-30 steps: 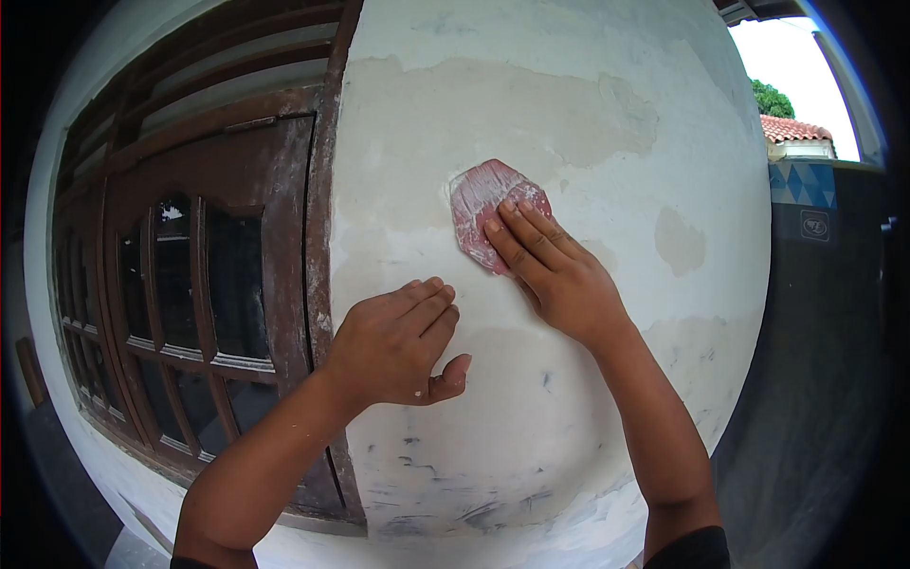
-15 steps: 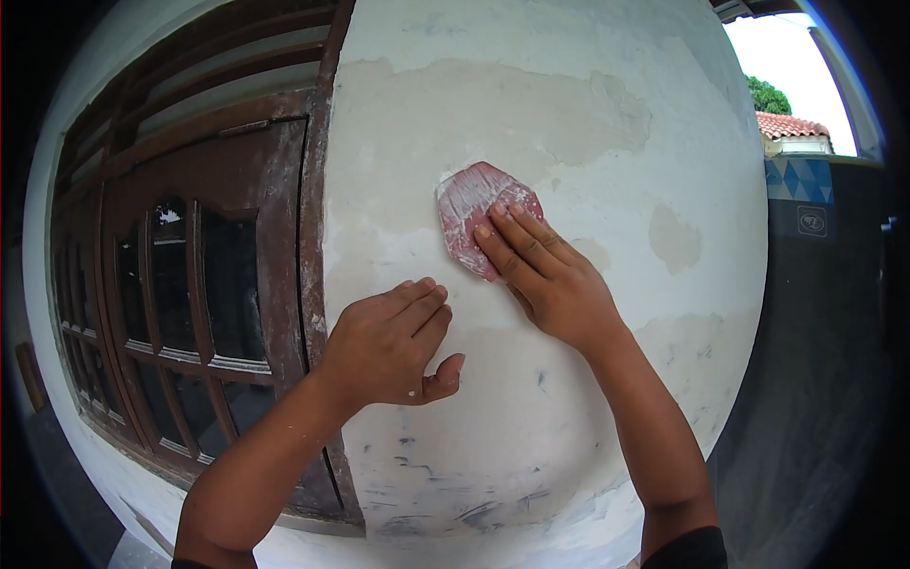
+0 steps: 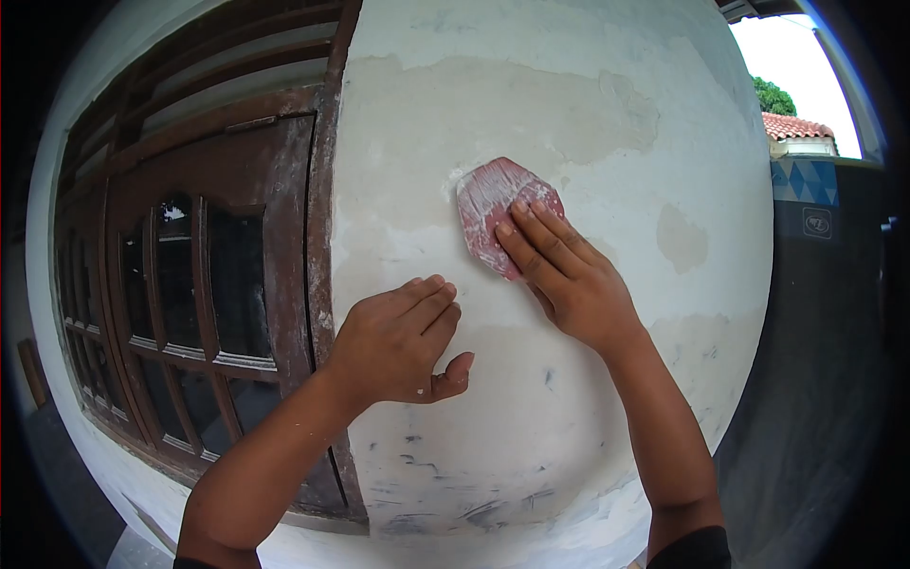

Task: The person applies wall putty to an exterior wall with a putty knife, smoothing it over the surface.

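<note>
Against the pale wall, my right hand presses a reddish, white-smeared flat piece with its fingertips on the lower right part. White residue covers much of its face. To the lower left, my left hand is held at the wall with nothing in it, its fingers stretched out side by side and its thumb apart. Beige patches and dark scuffs mark the wall around both hands.
A brown wooden window with dark panes stands at the left, its frame close to my left forearm. A dark surface runs down the right side. Behind it are a tiled roof and a tree.
My right hand and the reddish piece have shifted slightly right along the wall. My left hand keeps nearly the same pose. The whole view has moved a little.
</note>
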`<act>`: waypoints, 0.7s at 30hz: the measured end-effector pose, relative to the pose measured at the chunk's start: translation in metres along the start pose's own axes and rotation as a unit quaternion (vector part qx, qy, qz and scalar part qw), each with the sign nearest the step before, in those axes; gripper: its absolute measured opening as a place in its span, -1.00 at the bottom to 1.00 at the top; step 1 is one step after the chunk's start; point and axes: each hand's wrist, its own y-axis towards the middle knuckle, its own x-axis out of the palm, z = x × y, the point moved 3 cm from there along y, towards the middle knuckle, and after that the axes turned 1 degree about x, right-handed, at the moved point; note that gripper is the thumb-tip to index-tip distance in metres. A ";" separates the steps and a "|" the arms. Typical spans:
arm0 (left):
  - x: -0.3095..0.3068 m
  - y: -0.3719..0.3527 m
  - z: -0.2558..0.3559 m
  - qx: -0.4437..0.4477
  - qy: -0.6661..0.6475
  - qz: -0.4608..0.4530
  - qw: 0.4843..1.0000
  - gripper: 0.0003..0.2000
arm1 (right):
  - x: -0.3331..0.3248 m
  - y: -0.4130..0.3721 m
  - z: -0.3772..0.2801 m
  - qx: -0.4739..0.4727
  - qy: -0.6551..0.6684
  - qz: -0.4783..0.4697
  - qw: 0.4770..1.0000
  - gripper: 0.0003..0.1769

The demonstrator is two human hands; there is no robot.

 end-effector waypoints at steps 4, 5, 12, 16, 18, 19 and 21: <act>0.001 -0.001 -0.001 0.000 0.001 0.000 1.000 -0.66 | 0.011 0.016 0.001 -0.004 -0.016 -0.022 1.000 -0.42; 0.001 -0.001 -0.001 0.001 0.003 0.003 1.000 -0.66 | 0.015 0.011 0.000 -0.008 -0.009 -0.025 1.000 -0.43; 0.000 -0.001 -0.001 0.003 0.005 0.005 1.000 -0.66 | -0.001 -0.047 -0.006 0.007 -0.008 -0.053 0.999 -0.47; 0.001 -0.001 -0.001 0.003 0.002 0.005 1.000 -0.65 | -0.002 -0.022 0.003 0.013 -0.007 -0.007 1.000 -0.44; 0.001 -0.002 -0.001 0.002 -0.002 0.006 1.000 -0.63 | 0.000 -0.001 0.006 0.009 0.003 0.001 1.000 -0.41; 0.001 -0.001 -0.001 0.003 -0.002 0.004 1.000 -0.63 | 0.004 0.002 0.008 0.011 0.004 -0.006 1.000 -0.41; 0.001 -0.002 -0.001 0.003 -0.004 0.002 1.000 -0.63 | 0.007 -0.005 0.005 0.027 0.007 -0.018 0.999 -0.41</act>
